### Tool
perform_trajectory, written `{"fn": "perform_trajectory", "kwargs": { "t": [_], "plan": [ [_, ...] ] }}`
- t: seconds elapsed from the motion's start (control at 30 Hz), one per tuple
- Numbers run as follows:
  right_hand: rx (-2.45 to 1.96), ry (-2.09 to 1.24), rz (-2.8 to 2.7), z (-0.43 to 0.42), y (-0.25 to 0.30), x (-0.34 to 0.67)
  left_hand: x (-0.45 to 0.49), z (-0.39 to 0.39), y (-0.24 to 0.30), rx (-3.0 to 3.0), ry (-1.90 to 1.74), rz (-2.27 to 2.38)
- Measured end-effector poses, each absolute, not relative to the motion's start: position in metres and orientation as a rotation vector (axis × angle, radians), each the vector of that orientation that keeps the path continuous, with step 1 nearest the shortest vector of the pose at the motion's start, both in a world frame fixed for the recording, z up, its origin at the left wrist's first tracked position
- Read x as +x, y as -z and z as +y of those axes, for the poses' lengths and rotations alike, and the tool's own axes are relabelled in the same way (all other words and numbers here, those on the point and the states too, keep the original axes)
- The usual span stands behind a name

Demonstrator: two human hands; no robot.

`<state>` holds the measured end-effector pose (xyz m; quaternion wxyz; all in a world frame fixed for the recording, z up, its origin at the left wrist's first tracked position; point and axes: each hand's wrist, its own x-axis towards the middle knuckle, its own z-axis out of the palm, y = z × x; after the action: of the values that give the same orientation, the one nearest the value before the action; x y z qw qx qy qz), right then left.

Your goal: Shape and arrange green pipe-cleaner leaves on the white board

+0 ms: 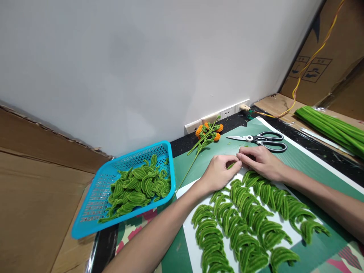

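Blue on the basket (173,170) left of the left hand (222,172), striped greens on the leaf pieces (209,235) below, orange on the flower heads (217,137) beyond. Black and grey on the scissors (257,139) past the right hand (261,161). Cream and pink, perhaps camouflage, on the cloth (136,232).

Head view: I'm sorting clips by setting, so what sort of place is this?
Probably an indoor craft workspace: fuzzy green leaf-shaped pieces lie in rows on a white sheet, scissors lie nearby, and a blue basket holds more pieces. Whether it's a home or a workshop, I can't tell.
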<state>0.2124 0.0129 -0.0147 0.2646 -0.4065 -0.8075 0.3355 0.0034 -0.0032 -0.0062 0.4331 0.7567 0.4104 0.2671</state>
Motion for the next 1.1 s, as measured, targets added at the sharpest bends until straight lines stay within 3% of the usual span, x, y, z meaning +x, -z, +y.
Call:
{"fn": "perform_trajectory", "kwargs": {
  "t": [1.1],
  "plan": [
    [-1.095,-0.896,-2.191,0.0126,0.0146,0.2136,0.0030,-0.0037,0.0055,1.880,-0.660,1.006]
  ]
}}
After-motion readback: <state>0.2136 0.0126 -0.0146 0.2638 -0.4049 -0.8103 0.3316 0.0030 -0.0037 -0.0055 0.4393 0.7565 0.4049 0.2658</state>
